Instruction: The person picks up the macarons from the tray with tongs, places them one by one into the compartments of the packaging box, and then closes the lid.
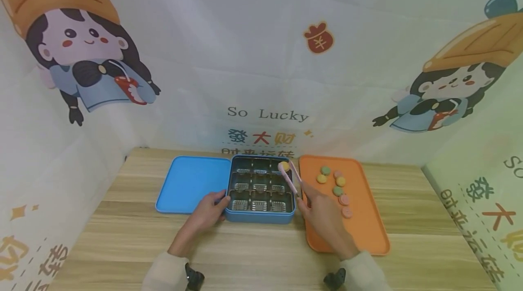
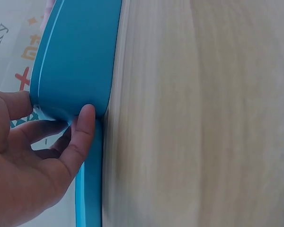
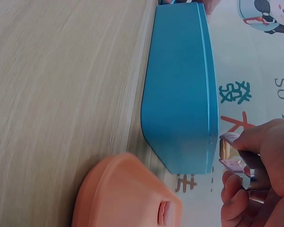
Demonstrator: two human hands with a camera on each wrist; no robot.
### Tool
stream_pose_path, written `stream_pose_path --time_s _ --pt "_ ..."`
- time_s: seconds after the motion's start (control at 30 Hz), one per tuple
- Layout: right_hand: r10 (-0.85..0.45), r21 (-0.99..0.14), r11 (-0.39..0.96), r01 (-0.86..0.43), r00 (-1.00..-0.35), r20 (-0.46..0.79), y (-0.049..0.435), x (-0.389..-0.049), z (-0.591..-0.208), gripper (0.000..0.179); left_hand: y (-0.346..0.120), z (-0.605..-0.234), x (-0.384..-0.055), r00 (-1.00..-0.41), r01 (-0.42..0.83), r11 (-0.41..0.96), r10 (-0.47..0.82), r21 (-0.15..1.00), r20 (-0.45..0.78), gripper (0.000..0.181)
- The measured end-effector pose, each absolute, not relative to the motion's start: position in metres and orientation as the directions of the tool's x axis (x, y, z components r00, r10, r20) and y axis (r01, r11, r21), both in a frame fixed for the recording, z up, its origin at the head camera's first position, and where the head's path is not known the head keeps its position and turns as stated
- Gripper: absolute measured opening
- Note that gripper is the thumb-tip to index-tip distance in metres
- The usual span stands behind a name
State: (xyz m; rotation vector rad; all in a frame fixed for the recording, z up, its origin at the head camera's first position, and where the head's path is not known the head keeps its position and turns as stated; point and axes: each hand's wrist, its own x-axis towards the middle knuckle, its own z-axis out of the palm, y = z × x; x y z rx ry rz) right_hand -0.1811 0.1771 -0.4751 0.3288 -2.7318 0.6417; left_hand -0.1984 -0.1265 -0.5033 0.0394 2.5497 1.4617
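A blue tin box (image 1: 259,217) with a clear insert of several square compartments stands in the middle of the table. My left hand (image 1: 208,209) holds its front left corner, thumb at the rim and fingers bent against the side. In my right hand (image 1: 324,216) I grip tongs (image 1: 289,180) with pink tips. Between those tips is a yellow macaron (image 1: 284,166), above the box's back right compartment. In the right wrist view the tongs (image 3: 233,164) and macaron (image 3: 224,149) show beside the box's rim. The compartments' insides look bare.
An orange tray (image 1: 363,232) right of the box bears several macarons, among them a green one (image 1: 337,190), a yellow one (image 1: 322,178) and a pink one (image 1: 347,212). A blue lid (image 1: 196,182) lies left of the box. A printed cloth (image 1: 261,68) hangs behind the table.
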Motion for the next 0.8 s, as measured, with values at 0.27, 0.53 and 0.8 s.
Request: stream_pose_path --time_s 0.27,0.53,0.8 --pt "-0.141 -0.386 0.885 -0.260 -0.941 0.309 0.165 -0.185 -0.479 0.046 -0.124 -0.506 -0.197 -0.984 -0.066 0.491 0.111 0.869 -0.137 0.054" --pt "-0.124 -0.378 0.897 -0.229 -0.952 0.281 0.159 -0.188 -0.480 0.046 -0.124 -0.505 -0.197 -0.985 -0.051 0.482 0.121 0.875 -0.124 0.054" --pt "-0.100 -0.388 0.900 -0.198 -0.961 0.259 0.159 -0.190 -0.480 0.048 -0.124 -0.506 -0.197 -0.984 -0.062 0.489 0.116 0.870 -0.135 0.054"
